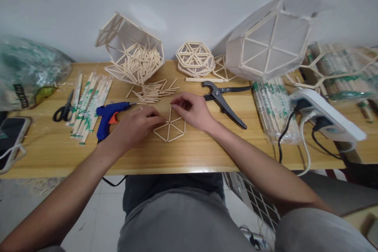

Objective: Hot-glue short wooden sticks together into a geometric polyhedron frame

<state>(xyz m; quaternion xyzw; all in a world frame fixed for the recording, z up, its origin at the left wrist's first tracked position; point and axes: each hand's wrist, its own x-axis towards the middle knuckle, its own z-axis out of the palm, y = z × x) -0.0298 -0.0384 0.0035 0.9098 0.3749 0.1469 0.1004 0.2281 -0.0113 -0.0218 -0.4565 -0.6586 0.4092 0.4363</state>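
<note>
A flat hexagonal frame of short wooden sticks (169, 132) lies on the table between my hands, with spokes meeting at its middle. My left hand (140, 124), a ring on one finger, is closed at the frame's upper left, fingertips pressed on its sticks. At the frame's top, my right hand (193, 110) is closed in a pinch; whatever lies between its thumb and fingers is hidden. A blue hot glue gun (108, 120) with an orange trigger rests beside my left hand. Just beyond my hands is a pile of loose short sticks (152, 92).
Black-handled cutters (221, 100) lie right of my right hand. Behind stand a stick-filled polyhedral container (141, 63), a small stick lattice (195, 57) and a large paper-covered polyhedron (267, 43). Wrapped chopsticks (274, 108), scissors (63, 112), a phone (13, 138) and a power strip (327, 114) lie around.
</note>
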